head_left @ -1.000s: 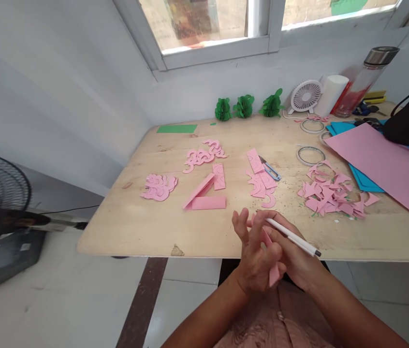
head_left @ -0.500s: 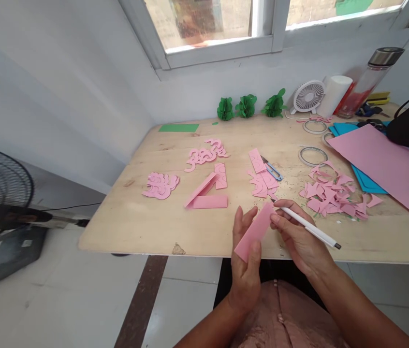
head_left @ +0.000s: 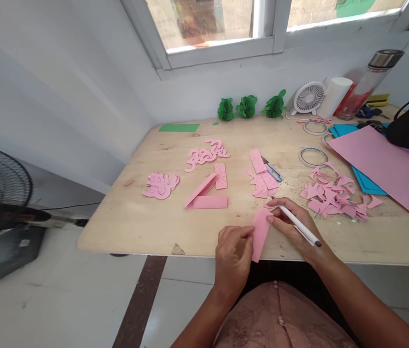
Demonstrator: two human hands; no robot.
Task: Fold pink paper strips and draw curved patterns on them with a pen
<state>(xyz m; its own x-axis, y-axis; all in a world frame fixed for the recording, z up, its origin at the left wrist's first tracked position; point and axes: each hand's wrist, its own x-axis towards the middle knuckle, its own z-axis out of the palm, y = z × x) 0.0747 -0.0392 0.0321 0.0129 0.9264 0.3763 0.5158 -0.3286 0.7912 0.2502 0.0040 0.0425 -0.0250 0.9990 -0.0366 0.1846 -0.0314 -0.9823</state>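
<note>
A pink paper strip (head_left: 261, 232) is held at the table's front edge between both hands. My left hand (head_left: 234, 251) pinches the strip's left side between thumb and fingers. My right hand (head_left: 291, 224) is closed around a white pen (head_left: 300, 224), its dark tip toward the table, while thumb and fingertips also grip the strip's upper right. Just beyond the hands lie pink pieces with drawn curves (head_left: 260, 181) and small blue-handled snips (head_left: 273, 171). To the left are folded pink strips (head_left: 210, 202) and a piece with drawn arcs (head_left: 221, 175).
Cut pink shapes (head_left: 161, 185) lie left, with curved pieces (head_left: 206, 154) farther back. Pink scraps (head_left: 335, 193) are heaped right, near tape rolls (head_left: 313, 157) and a large pink sheet (head_left: 386, 169). Green paper figures (head_left: 247, 106), a small fan (head_left: 309, 98) and a bottle (head_left: 367, 87) stand along the wall.
The left hand has shifted from cradling the strip underneath to pinching its left side. The strip has turned more upright in view, and the pen has swung slightly left.
</note>
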